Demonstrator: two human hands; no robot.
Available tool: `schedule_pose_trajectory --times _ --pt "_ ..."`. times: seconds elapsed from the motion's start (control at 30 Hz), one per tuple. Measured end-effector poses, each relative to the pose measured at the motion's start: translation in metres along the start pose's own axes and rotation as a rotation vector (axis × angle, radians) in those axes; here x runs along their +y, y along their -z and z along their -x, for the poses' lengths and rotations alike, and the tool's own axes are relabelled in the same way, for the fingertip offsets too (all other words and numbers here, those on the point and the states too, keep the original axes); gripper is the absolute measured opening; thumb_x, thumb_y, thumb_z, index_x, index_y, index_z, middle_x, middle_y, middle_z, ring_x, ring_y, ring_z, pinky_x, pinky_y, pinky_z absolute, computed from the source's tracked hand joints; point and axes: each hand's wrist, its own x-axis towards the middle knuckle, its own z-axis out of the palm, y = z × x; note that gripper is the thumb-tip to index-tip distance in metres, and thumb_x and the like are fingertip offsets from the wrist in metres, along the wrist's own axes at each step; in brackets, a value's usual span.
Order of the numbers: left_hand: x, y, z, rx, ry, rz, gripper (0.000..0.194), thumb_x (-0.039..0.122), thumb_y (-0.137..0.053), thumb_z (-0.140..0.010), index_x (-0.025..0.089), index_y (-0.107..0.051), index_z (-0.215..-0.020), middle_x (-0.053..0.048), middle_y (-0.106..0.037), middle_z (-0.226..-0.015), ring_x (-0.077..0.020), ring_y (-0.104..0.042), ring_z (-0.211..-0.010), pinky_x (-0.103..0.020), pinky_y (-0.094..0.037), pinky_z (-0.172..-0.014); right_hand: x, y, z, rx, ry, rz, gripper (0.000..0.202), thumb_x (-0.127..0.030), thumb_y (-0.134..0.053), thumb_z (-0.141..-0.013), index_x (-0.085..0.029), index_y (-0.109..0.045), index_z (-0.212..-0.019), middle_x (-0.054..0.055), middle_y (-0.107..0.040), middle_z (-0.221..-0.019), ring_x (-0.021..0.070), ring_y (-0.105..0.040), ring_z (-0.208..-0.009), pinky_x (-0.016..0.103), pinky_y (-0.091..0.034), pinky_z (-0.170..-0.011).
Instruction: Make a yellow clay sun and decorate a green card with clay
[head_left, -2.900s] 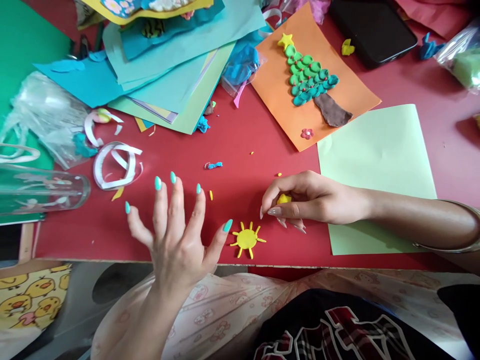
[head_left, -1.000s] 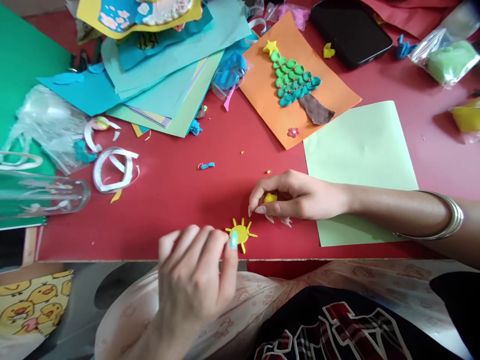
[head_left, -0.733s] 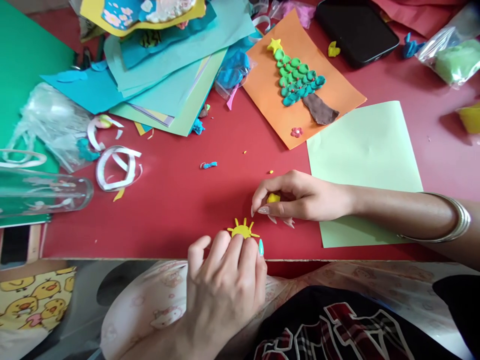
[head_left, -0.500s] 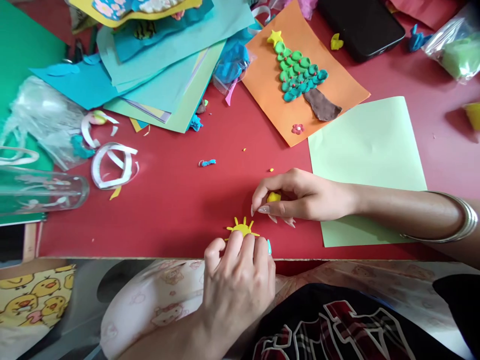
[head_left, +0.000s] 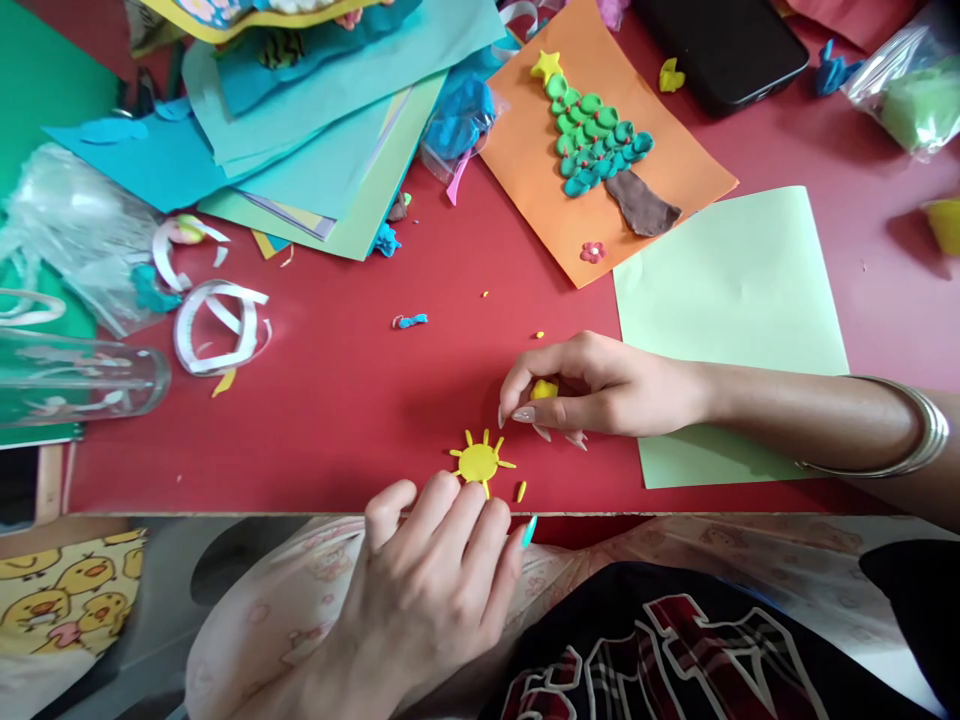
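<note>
A flat yellow clay sun (head_left: pixel 478 462) lies near the table's front edge, with thin rays around its disc. My left hand (head_left: pixel 442 570) is at its lower side, fingers curled down and touching or almost touching it; the fingertips are hidden, so anything they hold is out of sight. A loose yellow clay strip (head_left: pixel 521 491) lies just right of the sun. Above and right of the sun, my right hand (head_left: pixel 592 385) rests on its side with fingers curled around a yellow clay lump (head_left: pixel 544 389). Its thumb and forefinger tips almost meet.
Pale green paper (head_left: pixel 727 280) lies beneath my right forearm. An orange card (head_left: pixel 525 150) with a clay tree is behind it. Paper sheets (head_left: pixel 330 130), paper strips (head_left: pixel 217 328) and a clear cup (head_left: pixel 90 375) are at left; a black phone (head_left: pixel 727 50) is at the back.
My left hand has drawn back to the left and down, uncovering the sun's disc and the loose yellow strip. My right hand keeps its place and pose.
</note>
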Motion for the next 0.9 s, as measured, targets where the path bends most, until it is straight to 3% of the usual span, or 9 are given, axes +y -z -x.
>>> schedule_pose_trajectory --times 0.1,0.2,0.33,0.47,0.57,0.73,0.9 --pt "0.008 -0.005 0.003 -0.007 0.008 -0.021 0.023 0.017 -0.046 -0.083 0.019 -0.050 -0.060 0.001 -0.049 -0.051 -0.0167 -0.046 -0.057 -0.033 -0.027 -0.066 -0.002 -0.001 0.001 -0.024 0.025 0.109 0.015 -0.012 -0.045 -0.083 -0.010 -0.057 -0.091 -0.002 -0.054 -0.064 0.0045 -0.042 -0.048 0.019 -0.034 -0.049" --pt "0.017 -0.005 0.007 0.005 0.041 -0.087 0.024 0.016 -0.049 -0.082 0.018 -0.050 -0.058 0.002 -0.048 -0.049 -0.0160 -0.046 -0.055 -0.032 -0.027 -0.064 -0.005 -0.008 0.005 -0.122 0.087 0.307 0.014 -0.006 -0.049 -0.067 -0.013 -0.060 -0.071 -0.003 -0.051 -0.055 0.0060 -0.036 -0.047 0.022 -0.029 -0.047" --pt "0.022 0.001 0.016 0.086 0.020 -0.132 0.009 0.021 -0.060 -0.079 0.013 -0.063 -0.077 0.001 -0.057 -0.053 -0.0154 -0.053 -0.058 -0.032 -0.031 -0.064 -0.001 -0.025 0.012 -0.144 0.169 0.578 0.012 -0.010 -0.046 -0.056 -0.017 -0.055 -0.053 -0.002 -0.047 -0.048 0.0086 -0.033 -0.044 0.025 -0.020 -0.043" --pt "0.022 0.000 0.027 0.100 -0.007 -0.086 0.017 0.017 -0.060 -0.078 0.010 -0.067 -0.091 0.002 -0.058 -0.054 -0.0124 -0.052 -0.055 -0.030 -0.032 -0.063 0.006 -0.035 0.014 -0.095 0.265 0.709 0.012 -0.014 -0.044 -0.055 -0.018 -0.049 -0.045 -0.002 -0.042 -0.043 0.0092 -0.031 -0.040 0.027 -0.018 -0.042" --pt "0.021 -0.002 0.032 0.092 -0.014 -0.103 0.017 0.014 -0.059 -0.078 0.009 -0.068 -0.091 0.001 -0.059 -0.055 -0.0120 -0.052 -0.055 -0.030 -0.032 -0.064 0.011 -0.037 0.015 -0.068 0.316 0.732 0.014 -0.016 -0.043 -0.057 -0.019 -0.053 -0.048 -0.001 -0.043 -0.043 0.0098 -0.032 -0.040 0.028 -0.018 -0.043" --pt "0.015 -0.003 0.034 0.071 -0.014 -0.105 0.019 0.013 -0.060 -0.077 0.007 -0.067 -0.093 0.002 -0.056 -0.052 -0.0110 -0.049 -0.052 -0.030 -0.031 -0.062 0.014 -0.036 0.015 -0.084 0.313 0.725 0.020 -0.016 -0.043 -0.067 -0.017 -0.064 -0.068 0.000 -0.052 -0.050 0.0106 -0.040 -0.043 0.027 -0.021 -0.045" --pt "0.014 -0.003 0.036 0.070 -0.008 -0.101 0.020 0.013 -0.059 -0.078 0.006 -0.067 -0.096 0.001 -0.057 -0.054 -0.0117 -0.051 -0.055 -0.031 -0.031 -0.063 0.013 -0.035 0.015 -0.079 0.306 0.735 0.024 -0.014 -0.042 -0.071 -0.016 -0.065 -0.080 0.000 -0.054 -0.052 0.0110 -0.043 -0.045 0.027 -0.022 -0.046"
